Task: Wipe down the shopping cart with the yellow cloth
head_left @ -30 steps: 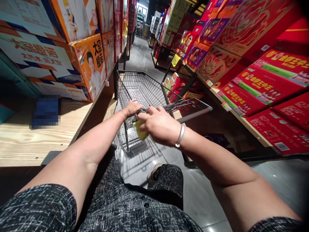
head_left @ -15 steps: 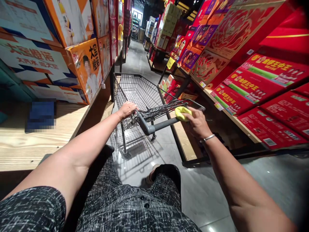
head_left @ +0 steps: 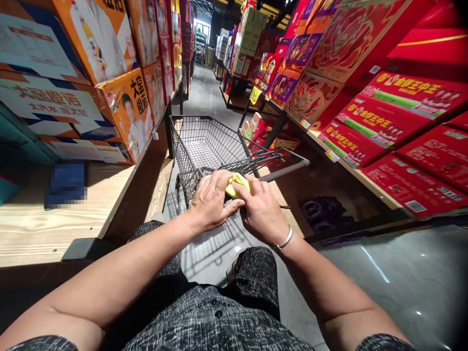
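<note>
A crumpled yellow cloth (head_left: 236,185) is bunched between my two hands at the near end of a wire shopping cart (head_left: 203,141). My right hand (head_left: 261,207) pinches the cloth from the right, a bracelet on its wrist. My left hand (head_left: 210,202) is closed over the cloth's left edge, its thumb reaching toward my right hand. Its fingertips are hidden. The grey handle (head_left: 288,169) comes out to the right of my hands. Its left part is covered by them, so I cannot tell how firmly they press on it.
Orange drink cartons (head_left: 126,114) stand on the left wooden shelf (head_left: 25,229), near a blurred dark blue item (head_left: 66,184). Red gift boxes (head_left: 398,112) are stacked on the right shelf. A dark purple bundle (head_left: 325,214) lies beneath it. Tiled aisle floor (head_left: 204,90) stretches ahead.
My right hand has slid left along the handle with the yellow cloth. My left hand has left the cart's side bar and moved right and down, meeting the cloth.
</note>
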Available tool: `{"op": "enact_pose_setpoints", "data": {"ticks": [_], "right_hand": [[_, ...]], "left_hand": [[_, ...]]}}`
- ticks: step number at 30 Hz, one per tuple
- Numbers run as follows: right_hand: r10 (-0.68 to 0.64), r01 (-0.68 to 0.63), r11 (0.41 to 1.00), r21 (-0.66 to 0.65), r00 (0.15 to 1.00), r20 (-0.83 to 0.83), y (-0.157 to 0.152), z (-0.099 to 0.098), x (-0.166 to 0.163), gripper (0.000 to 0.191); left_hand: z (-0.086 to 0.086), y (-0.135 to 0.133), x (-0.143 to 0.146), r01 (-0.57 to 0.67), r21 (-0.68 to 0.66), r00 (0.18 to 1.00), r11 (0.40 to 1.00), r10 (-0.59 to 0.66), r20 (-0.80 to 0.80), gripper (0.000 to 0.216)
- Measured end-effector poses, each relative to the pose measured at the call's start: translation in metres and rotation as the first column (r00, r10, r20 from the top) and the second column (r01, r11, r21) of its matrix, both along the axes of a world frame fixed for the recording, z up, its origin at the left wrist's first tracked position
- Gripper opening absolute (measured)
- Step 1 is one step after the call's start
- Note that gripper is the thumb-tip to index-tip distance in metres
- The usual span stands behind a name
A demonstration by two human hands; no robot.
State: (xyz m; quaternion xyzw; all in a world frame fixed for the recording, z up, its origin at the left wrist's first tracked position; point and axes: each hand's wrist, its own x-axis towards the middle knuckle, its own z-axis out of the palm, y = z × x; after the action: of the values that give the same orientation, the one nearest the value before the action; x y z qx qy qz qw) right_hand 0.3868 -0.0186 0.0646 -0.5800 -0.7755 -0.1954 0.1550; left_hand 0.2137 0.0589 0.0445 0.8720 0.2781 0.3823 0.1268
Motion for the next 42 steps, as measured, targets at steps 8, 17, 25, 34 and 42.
{"op": "enact_pose_setpoints", "data": {"ticks": [8,17,25,34,42], "right_hand": [[-0.459,0.473,0.853,-0.222,0.881,0.113,0.049,0.020,0.114,0.049],[-0.749,0.798,0.528,-0.289,0.599,0.284,0.116,0.024,0.206,0.038],[-0.713,0.752,0.612,-0.244,0.658,0.240,0.109,0.018,0.165,0.040],[-0.596,0.614,0.767,-0.185,0.789,0.148,0.102,0.020,0.052,0.044],[-0.541,0.591,0.756,-0.283,0.806,0.238,0.101,0.033,0.109,0.042]], "left_hand": [[0.002,0.029,-0.007,0.052,0.047,0.938,0.998,-0.032,-0.344,0.047],[0.009,0.048,-0.011,0.038,0.033,0.923,0.999,-0.023,-0.383,0.043],[0.021,0.094,-0.041,-0.056,0.112,0.825,0.992,0.109,-0.555,0.041],[0.025,0.101,-0.003,-0.393,0.170,0.658,0.904,0.405,-0.635,0.044],[0.008,0.123,0.006,-0.343,0.078,0.812,0.936,0.338,-0.476,0.047]]}}
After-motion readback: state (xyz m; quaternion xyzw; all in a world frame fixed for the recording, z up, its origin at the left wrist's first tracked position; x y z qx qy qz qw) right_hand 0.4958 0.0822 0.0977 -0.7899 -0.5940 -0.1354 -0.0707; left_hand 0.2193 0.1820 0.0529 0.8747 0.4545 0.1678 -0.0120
